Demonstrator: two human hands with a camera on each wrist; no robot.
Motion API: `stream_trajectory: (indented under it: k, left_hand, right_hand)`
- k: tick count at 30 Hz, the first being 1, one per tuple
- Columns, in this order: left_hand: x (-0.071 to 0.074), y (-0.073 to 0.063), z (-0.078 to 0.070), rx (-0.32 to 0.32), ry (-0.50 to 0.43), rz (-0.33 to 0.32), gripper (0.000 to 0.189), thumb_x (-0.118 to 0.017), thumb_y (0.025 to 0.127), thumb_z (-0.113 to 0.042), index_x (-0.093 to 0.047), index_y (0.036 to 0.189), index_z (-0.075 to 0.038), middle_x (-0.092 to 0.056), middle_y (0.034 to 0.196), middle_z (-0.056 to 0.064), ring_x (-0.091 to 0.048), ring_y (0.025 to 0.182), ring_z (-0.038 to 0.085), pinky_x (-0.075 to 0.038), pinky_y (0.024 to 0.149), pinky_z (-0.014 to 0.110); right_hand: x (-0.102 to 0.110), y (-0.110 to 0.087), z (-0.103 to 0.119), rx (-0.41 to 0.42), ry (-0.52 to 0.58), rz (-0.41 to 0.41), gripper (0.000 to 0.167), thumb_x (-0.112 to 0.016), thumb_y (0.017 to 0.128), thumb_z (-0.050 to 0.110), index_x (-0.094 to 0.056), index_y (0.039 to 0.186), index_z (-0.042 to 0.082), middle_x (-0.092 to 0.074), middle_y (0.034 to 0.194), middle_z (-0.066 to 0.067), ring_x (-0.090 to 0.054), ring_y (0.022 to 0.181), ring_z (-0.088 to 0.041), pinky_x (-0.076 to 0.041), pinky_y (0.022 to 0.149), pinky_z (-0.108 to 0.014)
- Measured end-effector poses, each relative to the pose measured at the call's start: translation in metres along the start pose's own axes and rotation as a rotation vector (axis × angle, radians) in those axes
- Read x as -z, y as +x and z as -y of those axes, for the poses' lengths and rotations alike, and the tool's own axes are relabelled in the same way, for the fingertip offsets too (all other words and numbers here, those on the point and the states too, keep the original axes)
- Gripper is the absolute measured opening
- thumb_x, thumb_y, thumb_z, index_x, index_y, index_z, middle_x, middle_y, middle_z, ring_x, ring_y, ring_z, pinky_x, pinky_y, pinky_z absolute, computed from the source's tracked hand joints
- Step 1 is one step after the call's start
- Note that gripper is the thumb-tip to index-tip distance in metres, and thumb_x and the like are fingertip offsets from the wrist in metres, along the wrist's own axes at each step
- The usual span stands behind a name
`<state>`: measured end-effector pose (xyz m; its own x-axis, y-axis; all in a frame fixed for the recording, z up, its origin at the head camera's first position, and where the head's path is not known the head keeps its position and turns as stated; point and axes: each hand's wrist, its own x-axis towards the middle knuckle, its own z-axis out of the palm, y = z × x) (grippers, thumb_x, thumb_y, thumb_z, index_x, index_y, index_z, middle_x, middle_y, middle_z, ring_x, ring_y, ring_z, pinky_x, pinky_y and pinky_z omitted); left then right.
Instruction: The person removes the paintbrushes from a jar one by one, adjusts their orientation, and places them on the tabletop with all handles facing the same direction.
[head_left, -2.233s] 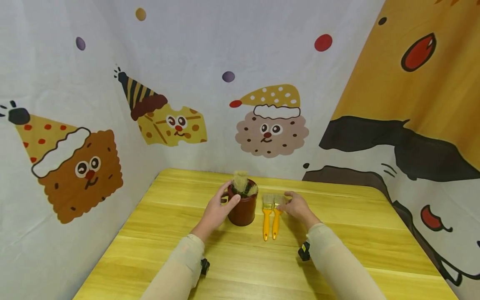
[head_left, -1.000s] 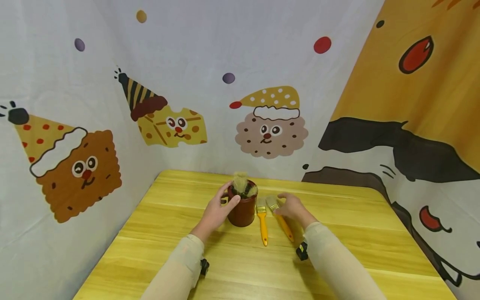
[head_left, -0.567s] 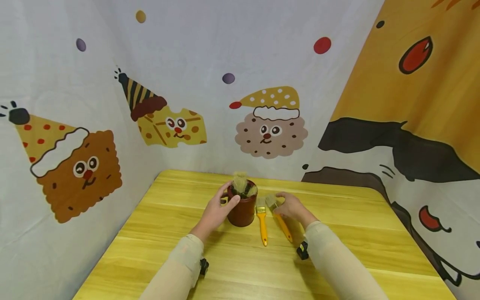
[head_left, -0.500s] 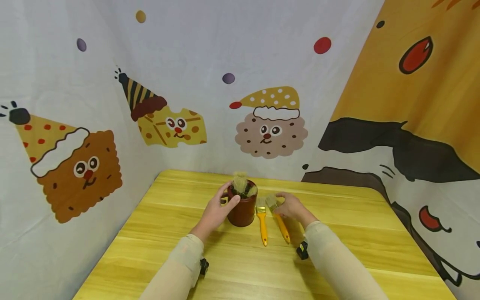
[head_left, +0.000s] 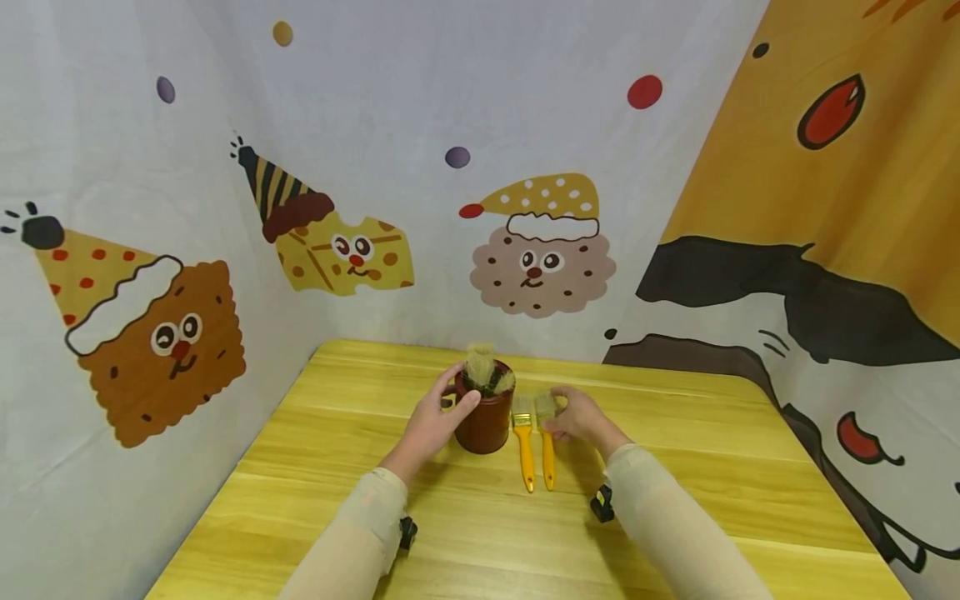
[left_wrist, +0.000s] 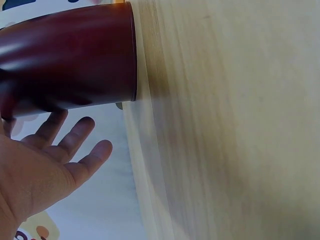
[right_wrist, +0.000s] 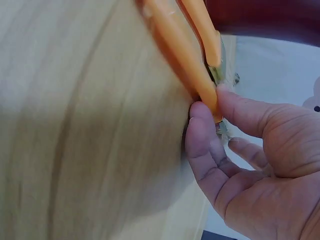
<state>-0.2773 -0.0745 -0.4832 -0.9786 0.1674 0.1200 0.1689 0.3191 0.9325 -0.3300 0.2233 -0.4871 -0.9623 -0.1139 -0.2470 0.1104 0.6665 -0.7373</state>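
A dark red mug (head_left: 483,423) stands upright, pale bristle tufts (head_left: 481,364) sticking up from its mouth. My left hand (head_left: 433,423) holds it at the handle side, thumb at the front near the rim; in the left wrist view the other fingers (left_wrist: 82,132) spread beside the wall. To the mug's right, two paintbrushes lie side by side, bristles away from me. The left brush (head_left: 527,446) lies by the mug. My right hand (head_left: 585,417) pinches the right brush (head_left: 548,454) near its ferrule, with thumb and fingertips round the orange handle (right_wrist: 185,55) in the right wrist view.
The wooden table (head_left: 322,467) ends at a printed cloth backdrop (head_left: 375,125) behind the mug. Small black wrist devices hang under both sleeves.
Both brushes have shifted left toward the mug. The right brush swung to a slant, then turned back nearly parallel to the other as my right hand moved it. My left hand stays put.
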Motion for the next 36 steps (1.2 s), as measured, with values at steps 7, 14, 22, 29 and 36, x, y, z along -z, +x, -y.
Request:
stream_trajectory:
  k: [7, 14, 22, 29, 36]
  left_hand:
    - [0.0, 0.0, -0.001, -0.004, -0.007, 0.007, 0.066, -0.062, 0.101, -0.067, -0.031, 0.159, -0.06, -0.045, 0.167, 0.003, -0.049, 0.152, 0.029, -0.043, 0.122, 0.06]
    - [0.001, 0.0, -0.001, -0.008, -0.012, 0.002, 0.066, -0.063, 0.102, -0.065, -0.032, 0.159, -0.06, -0.046, 0.167, 0.004, -0.049, 0.151, 0.03, -0.043, 0.121, 0.061]
    - [0.001, 0.0, -0.003, 0.011, -0.018, 0.009, 0.067, -0.062, 0.101, -0.067, -0.032, 0.16, -0.059, -0.047, 0.167, 0.004, -0.049, 0.151, 0.031, -0.043, 0.121, 0.062]
    - [0.0, -0.001, -0.004, 0.026, -0.001, 0.006, 0.07, -0.062, 0.1, -0.069, -0.031, 0.162, -0.056, -0.046, 0.167, 0.008, -0.05, 0.149, 0.036, -0.046, 0.116, 0.064]
    - [0.001, 0.0, -0.003, 0.024, 0.009, 0.005, 0.075, -0.062, 0.101, -0.068, -0.03, 0.165, -0.05, -0.047, 0.166, 0.01, -0.051, 0.149, 0.035, -0.046, 0.117, 0.063]
  right_hand:
    - [-0.004, -0.002, 0.005, -0.018, -0.046, -0.01, 0.08, -0.08, 0.097, 0.01, -0.037, 0.163, -0.004, -0.077, 0.096, -0.022, -0.075, 0.072, -0.025, -0.065, 0.069, -0.037]
    - [0.011, 0.0, 0.035, 0.224, -0.084, -0.14, 0.061, -0.068, 0.108, 0.034, -0.048, 0.161, 0.012, -0.071, 0.135, -0.019, -0.071, 0.116, -0.035, -0.059, 0.098, -0.053]
    - [0.01, -0.009, 0.086, 0.457, -0.121, -0.072, 0.058, -0.072, 0.105, 0.033, -0.053, 0.158, 0.023, -0.073, 0.136, -0.01, -0.072, 0.115, -0.029, -0.062, 0.094, -0.05]
    - [0.004, -0.021, 0.097, 0.545, -0.208, -0.049, 0.056, -0.075, 0.103, 0.024, -0.056, 0.156, 0.02, -0.077, 0.125, -0.005, -0.07, 0.101, -0.023, -0.061, 0.085, -0.045]
    - [0.0, -0.027, 0.108, 0.58, -0.187, 0.082, 0.07, -0.08, 0.099, 0.025, -0.048, 0.162, 0.024, -0.078, 0.127, -0.001, -0.073, 0.117, -0.024, -0.061, 0.098, -0.048]
